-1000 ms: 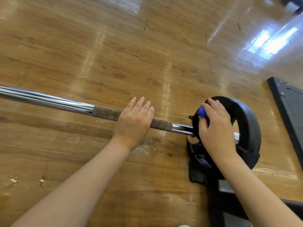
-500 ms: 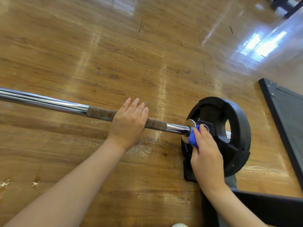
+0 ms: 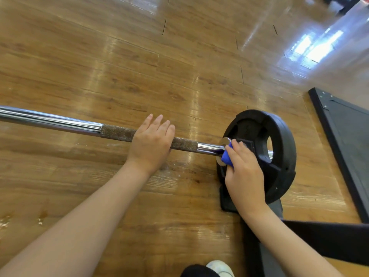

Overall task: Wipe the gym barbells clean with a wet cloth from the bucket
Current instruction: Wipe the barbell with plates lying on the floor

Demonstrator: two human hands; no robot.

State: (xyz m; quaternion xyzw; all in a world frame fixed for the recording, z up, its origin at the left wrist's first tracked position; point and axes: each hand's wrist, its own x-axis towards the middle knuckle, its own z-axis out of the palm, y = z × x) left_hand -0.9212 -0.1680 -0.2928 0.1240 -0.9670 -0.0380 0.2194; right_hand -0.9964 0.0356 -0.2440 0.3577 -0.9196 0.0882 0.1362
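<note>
**A:** Risk here? The left hand (image 3: 150, 145) just lies flat, fingers straight, on the barbell (image 3: 117, 133)'s knurled grip, so a hard scrub could roll the bar on the wood floor (image 3: 179, 56).

**B:** Yeah. The right hand (image 3: 244, 172) pinches the blue cloth (image 3: 226, 156) against the chrome collar (image 3: 223, 143), left of the black weight plate (image 3: 279, 140). A second ago it was up on the plate's rim. No bucket in view.
</note>
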